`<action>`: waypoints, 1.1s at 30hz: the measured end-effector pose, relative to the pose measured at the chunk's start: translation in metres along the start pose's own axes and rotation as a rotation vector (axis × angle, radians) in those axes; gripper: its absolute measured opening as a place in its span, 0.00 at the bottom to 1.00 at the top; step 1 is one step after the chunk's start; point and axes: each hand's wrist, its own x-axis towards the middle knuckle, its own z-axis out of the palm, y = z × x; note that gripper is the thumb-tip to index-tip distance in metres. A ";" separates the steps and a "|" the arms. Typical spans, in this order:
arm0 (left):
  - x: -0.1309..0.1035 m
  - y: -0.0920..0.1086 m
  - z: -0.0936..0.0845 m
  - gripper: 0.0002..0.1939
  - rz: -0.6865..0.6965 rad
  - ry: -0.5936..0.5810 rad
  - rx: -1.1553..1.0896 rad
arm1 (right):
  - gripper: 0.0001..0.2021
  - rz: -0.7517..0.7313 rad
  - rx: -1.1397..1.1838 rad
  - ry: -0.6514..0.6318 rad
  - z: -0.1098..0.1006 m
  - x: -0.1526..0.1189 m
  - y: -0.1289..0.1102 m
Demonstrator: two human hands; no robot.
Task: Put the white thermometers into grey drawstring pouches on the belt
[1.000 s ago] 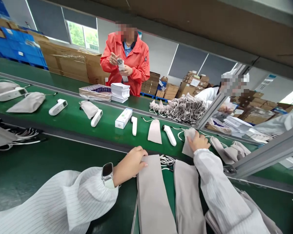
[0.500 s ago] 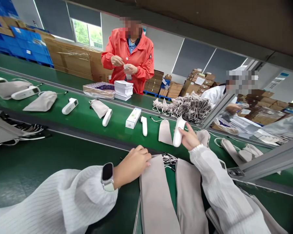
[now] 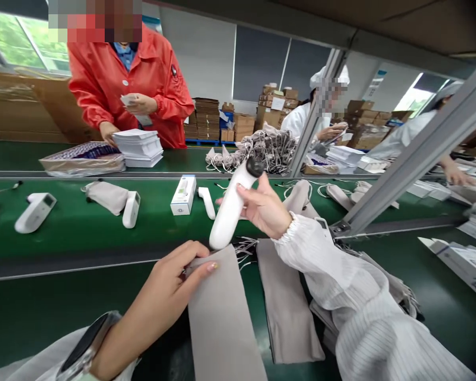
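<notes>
In my right hand point(image 3: 264, 203) is a white handheld device point(image 3: 232, 206) with a black round end, tilted with its lower end just above the top edge of a long grey pouch stack point(image 3: 224, 307). My left hand point(image 3: 178, 283) pinches the upper left edge of that stack, thumb on top and fingers at its far side. Beside it lies a second grey pouch stack point(image 3: 287, 307), under my right forearm. Behind the held device, a white device point(image 3: 207, 202) rests on the green belt by a small white box point(image 3: 183, 196).
More white devices point(image 3: 35, 212) and grey pouches point(image 3: 109, 197) lie along the belt. A slanted metal post point(image 3: 412, 143) stands at the right. Across the belt, a person in red point(image 3: 130, 79) touches a stack of white papers point(image 3: 138, 148). A pile of corded pouches point(image 3: 265, 148) sits behind.
The view has swung right. My right hand has brought the white device towards the near pouch stack, over its top edge. My left hand now pinches the stack's edge.
</notes>
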 end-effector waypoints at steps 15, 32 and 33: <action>-0.010 0.006 -0.038 0.20 -0.136 -0.200 0.004 | 0.20 -0.194 -1.089 0.259 -0.036 0.003 0.009; -0.001 -0.039 0.003 0.12 -0.024 -0.187 0.260 | 0.30 0.355 -1.561 0.911 -0.129 0.028 0.001; -0.002 -0.039 0.004 0.10 -0.042 -0.163 0.251 | 0.30 0.401 -1.626 0.910 -0.136 0.028 0.005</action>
